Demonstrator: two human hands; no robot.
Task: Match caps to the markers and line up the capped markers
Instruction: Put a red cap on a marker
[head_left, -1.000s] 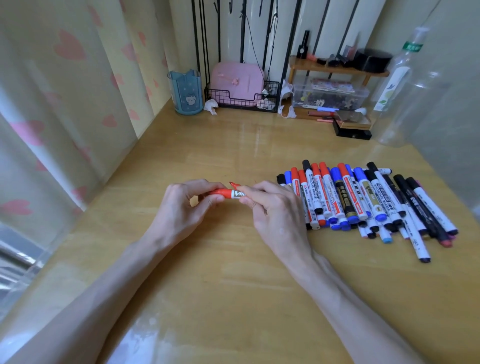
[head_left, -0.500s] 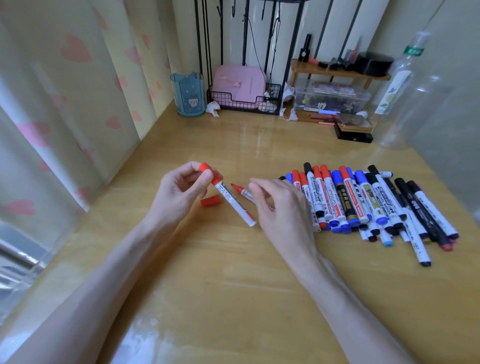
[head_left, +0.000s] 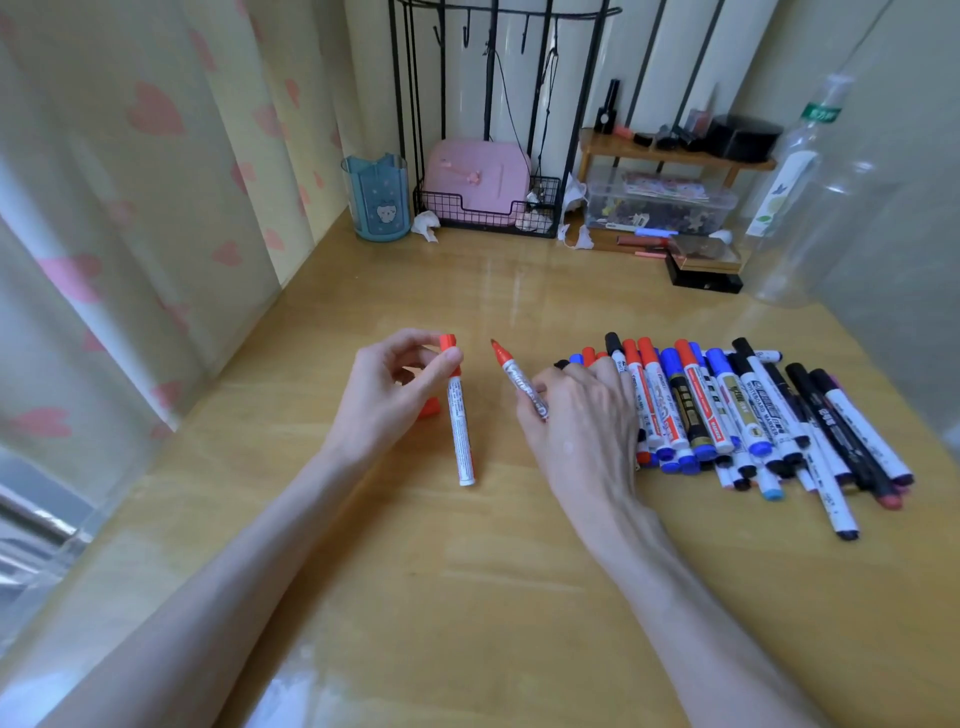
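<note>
My left hand (head_left: 390, 391) pinches a red-capped white marker (head_left: 460, 427) at its cap end, the barrel hanging down toward me over the table. My right hand (head_left: 582, 423) grips an uncapped red marker (head_left: 519, 379), its bare red tip pointing up and away. A loose red cap (head_left: 430, 408) lies on the table just under my left hand, partly hidden by it. To the right, a row of capped red, blue and black markers (head_left: 727, 410) lies side by side on the wooden table (head_left: 519, 545).
At the back stand a blue pen cup (head_left: 378, 197), a black wire rack with a pink case (head_left: 480, 182), a small wooden shelf with a clear box (head_left: 660, 200) and a clear plastic bottle (head_left: 810, 197). A curtain hangs along the left edge.
The two hands pulled apart: my left hand now holds the capped marker more upright, my right hand lifted the uncapped red marker off the table. A loose red cap stayed on the table.
</note>
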